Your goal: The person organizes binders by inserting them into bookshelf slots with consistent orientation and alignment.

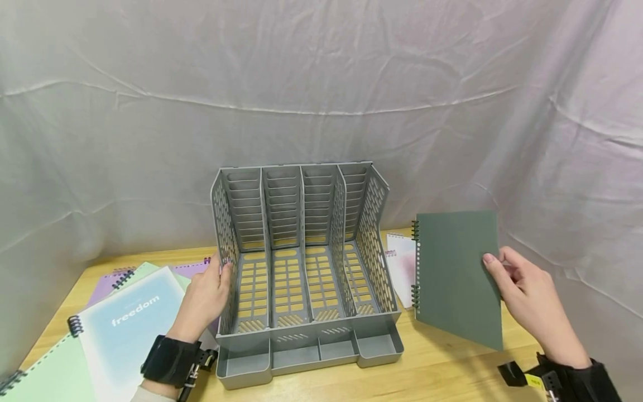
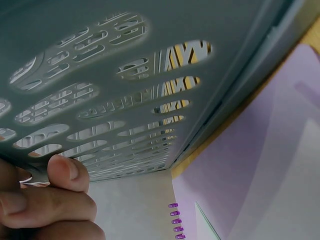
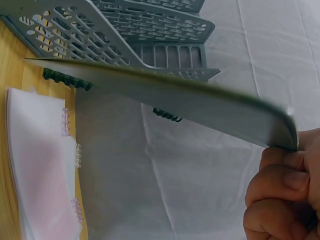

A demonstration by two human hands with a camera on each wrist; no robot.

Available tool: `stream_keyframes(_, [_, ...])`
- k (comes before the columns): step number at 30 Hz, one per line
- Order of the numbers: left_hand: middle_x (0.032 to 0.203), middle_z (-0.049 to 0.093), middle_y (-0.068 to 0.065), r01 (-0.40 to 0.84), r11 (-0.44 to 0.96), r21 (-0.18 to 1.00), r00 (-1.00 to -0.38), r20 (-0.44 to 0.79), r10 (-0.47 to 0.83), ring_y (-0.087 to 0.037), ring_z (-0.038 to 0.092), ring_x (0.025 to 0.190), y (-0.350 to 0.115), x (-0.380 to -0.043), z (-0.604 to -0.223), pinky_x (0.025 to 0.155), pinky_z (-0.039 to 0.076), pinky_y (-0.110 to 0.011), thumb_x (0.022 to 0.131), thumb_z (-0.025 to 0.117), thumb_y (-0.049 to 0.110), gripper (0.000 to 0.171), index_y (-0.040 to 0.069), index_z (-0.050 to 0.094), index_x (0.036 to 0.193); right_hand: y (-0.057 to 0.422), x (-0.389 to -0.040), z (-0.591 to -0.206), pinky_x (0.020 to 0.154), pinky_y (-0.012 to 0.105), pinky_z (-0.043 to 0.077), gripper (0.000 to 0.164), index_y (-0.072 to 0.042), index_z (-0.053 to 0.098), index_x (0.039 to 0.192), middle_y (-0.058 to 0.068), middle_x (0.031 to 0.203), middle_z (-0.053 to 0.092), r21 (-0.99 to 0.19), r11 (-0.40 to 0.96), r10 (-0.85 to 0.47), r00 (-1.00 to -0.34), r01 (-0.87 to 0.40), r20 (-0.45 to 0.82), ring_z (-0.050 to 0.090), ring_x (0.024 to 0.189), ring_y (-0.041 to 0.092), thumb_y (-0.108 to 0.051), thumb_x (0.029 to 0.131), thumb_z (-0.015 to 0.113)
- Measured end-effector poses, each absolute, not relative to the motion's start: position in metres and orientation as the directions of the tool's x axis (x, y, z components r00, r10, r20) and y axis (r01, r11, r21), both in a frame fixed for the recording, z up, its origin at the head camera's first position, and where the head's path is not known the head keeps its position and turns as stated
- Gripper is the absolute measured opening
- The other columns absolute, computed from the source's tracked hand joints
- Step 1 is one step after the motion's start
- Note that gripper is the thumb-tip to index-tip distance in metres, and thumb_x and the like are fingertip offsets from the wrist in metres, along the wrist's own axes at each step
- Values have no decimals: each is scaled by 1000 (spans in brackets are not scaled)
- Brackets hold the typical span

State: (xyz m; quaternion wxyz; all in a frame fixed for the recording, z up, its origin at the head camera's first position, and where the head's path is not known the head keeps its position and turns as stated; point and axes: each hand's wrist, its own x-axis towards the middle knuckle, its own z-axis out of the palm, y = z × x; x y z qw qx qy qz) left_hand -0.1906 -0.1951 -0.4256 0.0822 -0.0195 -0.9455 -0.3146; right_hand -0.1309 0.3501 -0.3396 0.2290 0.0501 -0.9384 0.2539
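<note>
A grey desk file organizer (image 1: 311, 324) with upright dividers stands in the middle of the table. My left hand (image 1: 205, 293) grips its left side wall, fingers curled at the edge of the perforated panel (image 2: 105, 110) in the left wrist view. To the right of the organizer, my right hand (image 1: 524, 290) pinches a dark green spiral notebook (image 1: 457, 273) by the edge opposite its rings. The notebook is held upright above the table, its black coil toward the organizer. Seen nearly edge-on in the right wrist view, the notebook (image 3: 165, 95) runs out from the curled fingers (image 3: 277, 187).
On the left lie overlapping spiral notebooks: a blue-and-white "freedom" one (image 1: 133, 318), green ones (image 1: 55, 374) and purple ones (image 1: 102, 287). Pink-and-white notebooks (image 3: 37, 155) lie at the right, partly behind the green one. Grey cloth (image 1: 321, 84) hangs behind the wooden table (image 1: 452, 368).
</note>
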Motion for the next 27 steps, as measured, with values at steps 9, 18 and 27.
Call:
stream_keyframes(9, [128,67,-41,80,801,593,-987,157,-18,-49,76,97,-195,-191,-426,77,62,-62,118,34,28,50,-1,34,159,342,-130,-341,52,30,24,30,-18,50,83,-9,55,33,-499,834,89,-836,-235,542,32,49,8,-23,110,63])
stream_keyframes(18, [125,68,-40,94,801,592,-985,174,-13,-32,68,76,-195,-192,-425,62,58,-48,118,35,26,49,-2,35,158,332,-131,-338,49,27,24,34,-17,50,79,-12,52,35,-512,819,120,-796,-258,593,32,46,8,-21,109,65])
stream_keyframes(27, [126,68,-40,91,804,587,-984,178,-19,-41,75,86,-195,-192,-426,71,61,-59,118,35,26,47,-2,38,156,322,-130,-336,49,31,19,32,-15,52,79,-11,53,32,-548,779,132,-774,-306,619,27,45,7,-16,108,66])
